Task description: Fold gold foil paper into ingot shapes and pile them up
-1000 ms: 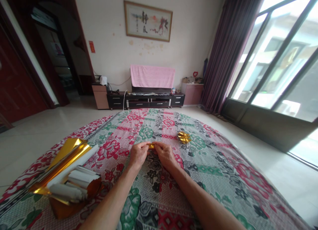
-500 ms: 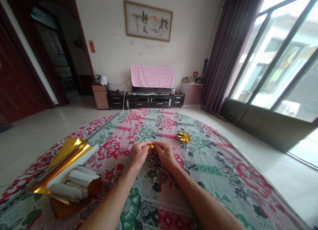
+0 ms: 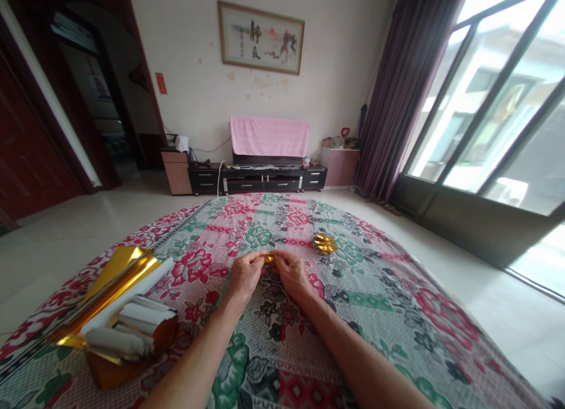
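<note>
Between my two hands is a small piece of gold foil paper (image 3: 269, 258), pinched at both ends over the flowered cloth (image 3: 265, 373). The fingers of my left hand (image 3: 247, 273) are closed on its left end. My right hand (image 3: 291, 272) grips the right end with thumb and fingers. Most of the piece is hidden by the fingertips. Just beyond my right hand, to the right, lies a small cluster of folded gold foil pieces (image 3: 325, 243).
On the left of the cloth lie gold foil sheets (image 3: 112, 273), partly rolled, with white-backed paper bundles (image 3: 143, 315) on them. Across the room stands a low black cabinet (image 3: 265, 179) under a pink cloth (image 3: 270, 135). A glass door (image 3: 477, 132) is on the right.
Both hands keep their pinch on the foil piece with barely any movement. The whole view has shifted very slightly; the foil cluster and the sheets lie where they were.
</note>
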`<state>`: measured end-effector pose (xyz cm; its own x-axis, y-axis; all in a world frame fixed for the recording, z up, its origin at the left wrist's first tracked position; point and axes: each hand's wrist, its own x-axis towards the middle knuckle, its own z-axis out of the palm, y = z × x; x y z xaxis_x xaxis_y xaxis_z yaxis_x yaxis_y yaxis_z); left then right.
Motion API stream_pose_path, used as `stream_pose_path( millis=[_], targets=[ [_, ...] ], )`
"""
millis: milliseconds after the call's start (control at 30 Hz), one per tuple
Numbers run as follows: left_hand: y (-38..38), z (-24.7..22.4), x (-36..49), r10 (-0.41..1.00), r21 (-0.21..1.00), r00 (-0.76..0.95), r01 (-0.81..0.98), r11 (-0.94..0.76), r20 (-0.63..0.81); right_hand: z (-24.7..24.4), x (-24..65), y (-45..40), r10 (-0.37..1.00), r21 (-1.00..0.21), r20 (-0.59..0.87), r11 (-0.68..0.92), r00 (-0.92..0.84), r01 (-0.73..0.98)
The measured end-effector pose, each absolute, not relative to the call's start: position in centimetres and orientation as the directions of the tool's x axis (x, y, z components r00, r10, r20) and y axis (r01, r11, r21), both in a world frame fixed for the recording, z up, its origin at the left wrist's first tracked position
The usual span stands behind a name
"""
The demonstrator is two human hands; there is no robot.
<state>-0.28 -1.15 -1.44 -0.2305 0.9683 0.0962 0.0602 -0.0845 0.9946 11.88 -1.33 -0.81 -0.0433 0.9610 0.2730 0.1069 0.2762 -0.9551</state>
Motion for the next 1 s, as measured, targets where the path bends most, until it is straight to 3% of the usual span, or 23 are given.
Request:
stream_pose_path(
  millis=[567,1000],
  targets=[
    [-1.8,-0.2,-0.1,0.971,0.998,-0.240,-0.068,0.001,-0.017,-0.7,11.8,-1.4,0.981,-0.980,0.191,0.189,-0.040,-0.055],
    [-2.0,0.2,-0.2,0.972,0.997,-0.231,-0.069,0.022,-0.038,-0.8,11.9,-1.3,0.974,-0.976,0.220,0.220,-0.059,-0.011]
  ],
)
